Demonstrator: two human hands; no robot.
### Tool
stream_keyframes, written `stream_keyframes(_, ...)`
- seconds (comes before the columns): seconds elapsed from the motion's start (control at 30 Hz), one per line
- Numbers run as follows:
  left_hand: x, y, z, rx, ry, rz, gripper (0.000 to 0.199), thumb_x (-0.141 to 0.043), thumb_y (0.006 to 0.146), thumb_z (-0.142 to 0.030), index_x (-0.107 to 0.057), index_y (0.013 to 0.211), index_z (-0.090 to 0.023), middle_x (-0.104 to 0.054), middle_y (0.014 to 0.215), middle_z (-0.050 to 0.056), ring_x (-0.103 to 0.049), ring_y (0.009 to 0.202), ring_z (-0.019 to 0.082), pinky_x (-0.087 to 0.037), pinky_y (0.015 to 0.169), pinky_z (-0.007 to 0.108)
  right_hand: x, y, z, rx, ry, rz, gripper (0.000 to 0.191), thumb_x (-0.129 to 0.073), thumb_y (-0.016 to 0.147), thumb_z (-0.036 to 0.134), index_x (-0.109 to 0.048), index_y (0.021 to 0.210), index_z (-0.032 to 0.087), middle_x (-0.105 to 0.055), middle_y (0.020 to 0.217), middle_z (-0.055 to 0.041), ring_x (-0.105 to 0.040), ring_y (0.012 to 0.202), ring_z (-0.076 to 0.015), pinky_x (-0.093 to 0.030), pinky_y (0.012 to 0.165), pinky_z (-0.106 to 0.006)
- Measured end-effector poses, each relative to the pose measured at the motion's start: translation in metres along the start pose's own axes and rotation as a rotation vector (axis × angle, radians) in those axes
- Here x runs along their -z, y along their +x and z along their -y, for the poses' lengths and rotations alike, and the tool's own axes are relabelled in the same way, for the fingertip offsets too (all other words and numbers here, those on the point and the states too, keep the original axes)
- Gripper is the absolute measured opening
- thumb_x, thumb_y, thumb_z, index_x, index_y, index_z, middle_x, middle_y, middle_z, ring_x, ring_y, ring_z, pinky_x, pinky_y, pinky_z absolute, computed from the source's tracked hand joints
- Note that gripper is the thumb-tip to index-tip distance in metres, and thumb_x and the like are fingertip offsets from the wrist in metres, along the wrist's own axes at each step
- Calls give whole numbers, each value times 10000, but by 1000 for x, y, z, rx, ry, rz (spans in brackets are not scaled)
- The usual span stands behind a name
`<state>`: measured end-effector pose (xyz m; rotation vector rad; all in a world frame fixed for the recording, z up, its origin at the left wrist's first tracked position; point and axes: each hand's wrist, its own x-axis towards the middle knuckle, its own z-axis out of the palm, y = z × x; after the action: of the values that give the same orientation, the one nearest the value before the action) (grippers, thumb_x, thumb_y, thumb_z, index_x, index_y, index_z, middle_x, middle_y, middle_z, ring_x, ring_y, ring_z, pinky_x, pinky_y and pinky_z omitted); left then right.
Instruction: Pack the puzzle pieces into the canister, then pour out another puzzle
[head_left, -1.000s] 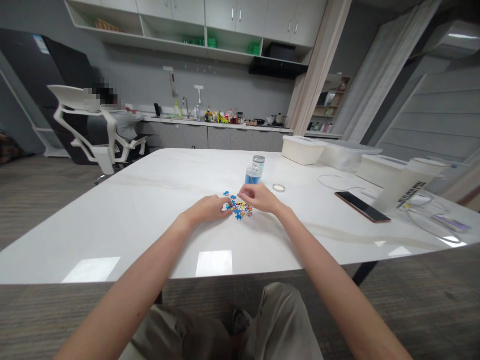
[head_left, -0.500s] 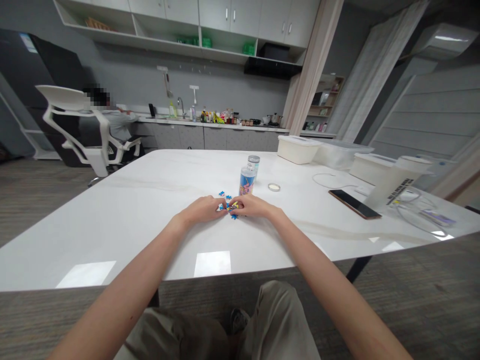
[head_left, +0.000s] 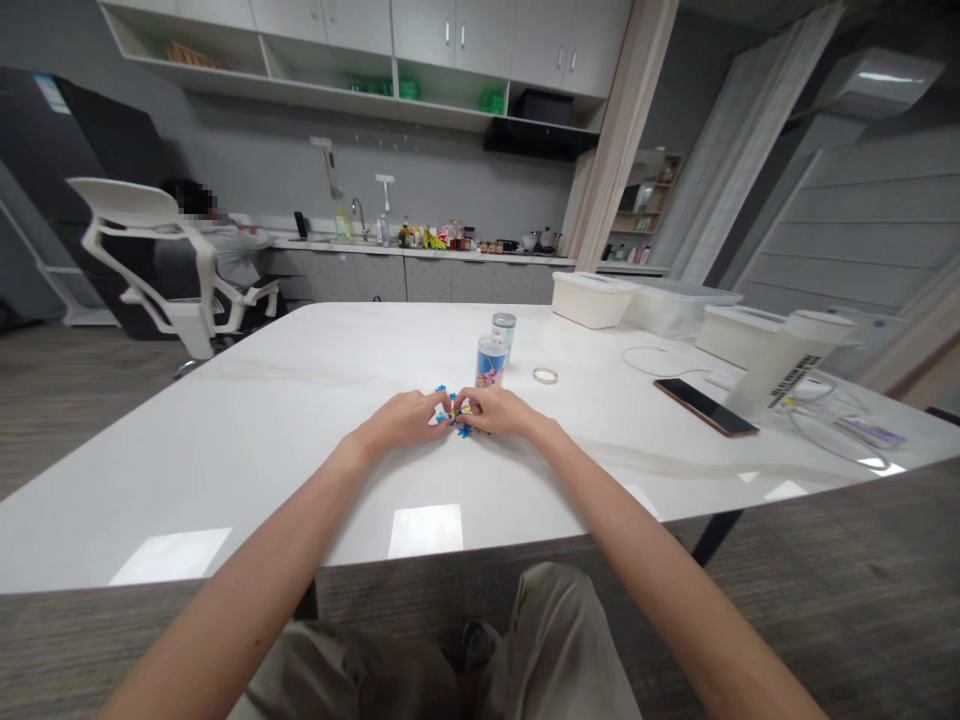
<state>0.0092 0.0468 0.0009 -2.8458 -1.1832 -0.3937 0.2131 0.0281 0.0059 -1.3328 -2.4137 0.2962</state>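
Observation:
Small blue and yellow jigsaw puzzle pieces (head_left: 464, 432) lie in a loose group on the white table (head_left: 285, 430). My left hand (head_left: 405, 418) reaches in from the left, thumb and fingers pinched on a puzzle piece. From the right, my right hand (head_left: 501, 410) pinches another piece, its fingertips almost meeting those of the left. The fingers cover much of both pieces, so I cannot tell whether they are joined. Just behind my right hand stands a clear canister (head_left: 491, 362) with a blue and pink picture label.
A grey-lidded jar (head_left: 505, 328) stands behind the canister, and a round lid (head_left: 545, 376) lies to the right. Farther right are a phone (head_left: 705, 406), a white bottle (head_left: 791, 370), cables and storage boxes (head_left: 592, 300). A person sits by a white chair (head_left: 124, 205) at back left.
My fingertips have drawn slightly closer together over the pieces, covering a piece that showed between them before. The view has shifted a little; the other things stay put.

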Motion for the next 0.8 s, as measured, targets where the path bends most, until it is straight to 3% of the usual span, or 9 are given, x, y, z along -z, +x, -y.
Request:
stream_keyframes(0.33, 3, 1, -3, -2, 70, -72, 233, -442, 909, -328, -615, 1023, -220, -632, 603, -2, -619, 588, 181, -404, 595, 246, -4, 2, -1, 29, -18, -33, 182, -618, 877, 287, -677, 1014, 182, -539, 597, 47, -442, 552, -91, -264, 580, -210)
stream_keyframes(0.53, 2, 1, -2, -25, 127, -168, 237, -409, 934, -315, -582, 1048, -200, -630, 590, 7, -628, 578, 197, -415, 584, 257, -2, 2, 2, 61, -33, -150, 171, -533, 935, 282, -674, 983, 196, -569, 624, 34, -440, 553, -90, -257, 572, -211)
stream_keyframes(0.67, 1, 1, -4, -20, 74, -225, 259, -391, 947, -331, -496, 1133, -186, -589, 537, -26, -617, 540, 190, -404, 557, 245, 1, 1, 6, 43, -92, -281, 167, -531, 928, 279, -671, 956, 192, -580, 628, 17, -483, 573, -114, -261, 567, -230)
stream_keyframes(0.8, 3, 0, -8, -6, 18, -191, 288, -417, 934, -323, -439, 1184, -181, -577, 531, -43, -616, 539, 195, -411, 568, 253, 9, 0, 4, -73, -74, -579, 196, -491, 939, 299, -654, 952, 191, -563, 620, 14, -504, 566, -128, -293, 578, -236)
